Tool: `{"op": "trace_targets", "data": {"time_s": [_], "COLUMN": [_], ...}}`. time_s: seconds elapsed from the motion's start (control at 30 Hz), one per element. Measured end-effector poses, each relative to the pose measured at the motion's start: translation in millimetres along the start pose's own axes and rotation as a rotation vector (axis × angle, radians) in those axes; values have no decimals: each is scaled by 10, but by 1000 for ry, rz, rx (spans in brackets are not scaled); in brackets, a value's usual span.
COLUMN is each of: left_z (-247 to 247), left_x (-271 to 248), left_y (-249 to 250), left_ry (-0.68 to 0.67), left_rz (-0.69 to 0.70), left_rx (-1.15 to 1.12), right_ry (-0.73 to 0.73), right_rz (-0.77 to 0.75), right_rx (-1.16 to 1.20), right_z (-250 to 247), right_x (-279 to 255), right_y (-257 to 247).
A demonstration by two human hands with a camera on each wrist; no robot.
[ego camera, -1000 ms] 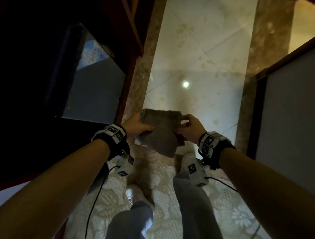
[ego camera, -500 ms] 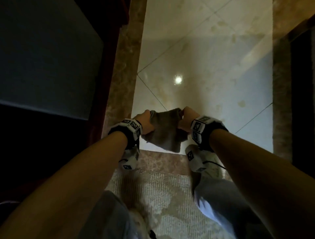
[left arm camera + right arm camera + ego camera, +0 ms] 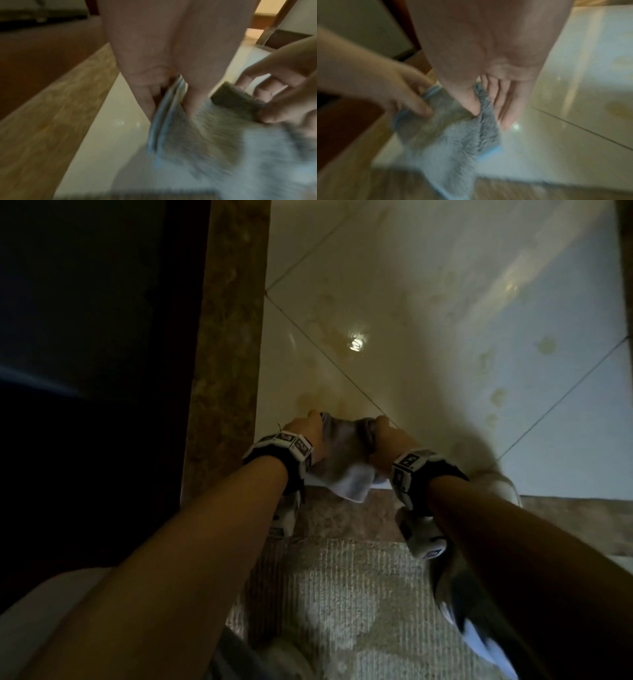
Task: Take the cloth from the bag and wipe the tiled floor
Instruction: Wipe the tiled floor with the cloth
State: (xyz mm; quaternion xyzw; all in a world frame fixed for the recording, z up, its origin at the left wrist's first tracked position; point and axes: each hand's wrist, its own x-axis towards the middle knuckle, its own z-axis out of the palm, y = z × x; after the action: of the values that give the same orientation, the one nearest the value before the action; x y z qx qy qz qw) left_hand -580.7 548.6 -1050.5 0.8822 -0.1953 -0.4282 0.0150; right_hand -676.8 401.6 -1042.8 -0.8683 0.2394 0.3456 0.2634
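Note:
A folded grey fluffy cloth [image 3: 346, 460] with a light blue hem hangs between both hands, just above the glossy cream tiled floor [image 3: 428, 330]. My left hand [image 3: 305, 433] pinches the cloth's left edge between thumb and fingers; in the left wrist view the cloth [image 3: 214, 135] runs down from that pinch. My right hand [image 3: 383, 436] pinches the right top corner, and in the right wrist view the cloth [image 3: 453, 138] hangs below thumb and fingers. The floor carries several yellowish stains [image 3: 544, 345]. No bag is in view.
A brown marble border strip [image 3: 226, 344] runs along the left of the tiles and another [image 3: 346, 518] crosses below the hands. A patterned beige rug [image 3: 342, 604] lies nearest me. Dark furniture [image 3: 85, 337] stands at the left. My shoe [image 3: 496, 487] is at the right.
Both hands with the cloth have gone down and forward towards the tiles, and the view has dropped closer to the floor. The cloth's lower end now hangs near the tile edge.

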Motion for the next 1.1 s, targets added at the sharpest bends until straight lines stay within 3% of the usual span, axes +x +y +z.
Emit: {"op": "trace_targets", "data": {"time_s": [0.23,0.33,0.43,0.67,0.93,1.03,1.1], "left_z": [120,88,172,409,649,723,748], "left_x": [-65,-101,-152,-202,-179,-172,-162], "left_y": [-120,-130,-138,-266,-379,-385,-404], "left_ry": [71,202,212,2,-19,-27,-17], "left_rz": [-101,49,209,409,348,334,330], "left_rx": [-7,165,345,656,563,544,557], "right_ry": [99,128,38,-130,-176,-91,-135], "right_rz": [-127,-307,-458,-471,-406,-459,-483], "right_rx": [-219,-449,-638,-603,-621,-547,-519], "right_z": [125,130,280,565,616,734,817], "right_x": [20,-45,-88,-113,-26,-70,-52], "right_y": [59,25,48,58,115,137,263]}}
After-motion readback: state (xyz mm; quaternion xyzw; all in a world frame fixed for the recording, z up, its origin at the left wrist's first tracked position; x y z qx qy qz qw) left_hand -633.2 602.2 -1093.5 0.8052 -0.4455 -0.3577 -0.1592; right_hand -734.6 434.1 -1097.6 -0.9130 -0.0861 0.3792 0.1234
